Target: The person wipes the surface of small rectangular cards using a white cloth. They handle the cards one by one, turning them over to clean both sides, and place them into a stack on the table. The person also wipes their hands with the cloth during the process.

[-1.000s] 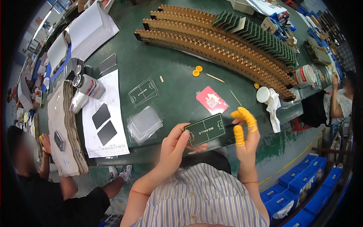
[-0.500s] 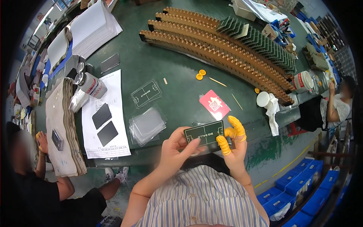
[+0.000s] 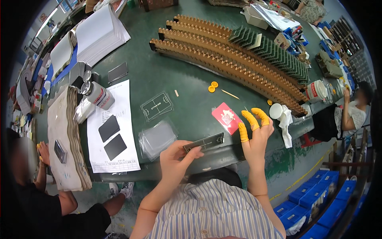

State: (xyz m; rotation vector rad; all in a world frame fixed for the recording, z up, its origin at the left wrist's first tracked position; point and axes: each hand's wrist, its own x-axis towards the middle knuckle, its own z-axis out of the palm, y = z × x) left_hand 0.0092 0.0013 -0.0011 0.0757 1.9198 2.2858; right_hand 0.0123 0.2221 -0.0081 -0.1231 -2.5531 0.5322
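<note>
My left hand (image 3: 177, 157) pinches a green card with white line markings (image 3: 205, 142) at its left end, thumb on top, the card tilted over the table's front edge. Yellow finger cots cover several fingertips of my right hand (image 3: 256, 137), which is stretched out over the table with its fingers apart. Beside those fingertips lies a red card with a white print (image 3: 227, 118). A thin pick (image 3: 246, 108) mostly disappears behind the fingers. Further left are a stack of clear plates (image 3: 157, 139) and a pair of similar green marked cards (image 3: 156, 105).
Long notched wooden racks (image 3: 223, 59) run across the back, one holding several green cards (image 3: 270, 53). Another pick (image 3: 230, 94) and loose yellow finger cots (image 3: 213, 87) lie nearer. At left are a capped can (image 3: 99, 95), dark cards (image 3: 115, 146) on paper, cloths (image 3: 65, 135) and a seated person.
My right hand has let go of the green card and reached forward to the right, over the thin pick. The left hand keeps the card, now tilted more edge-on.
</note>
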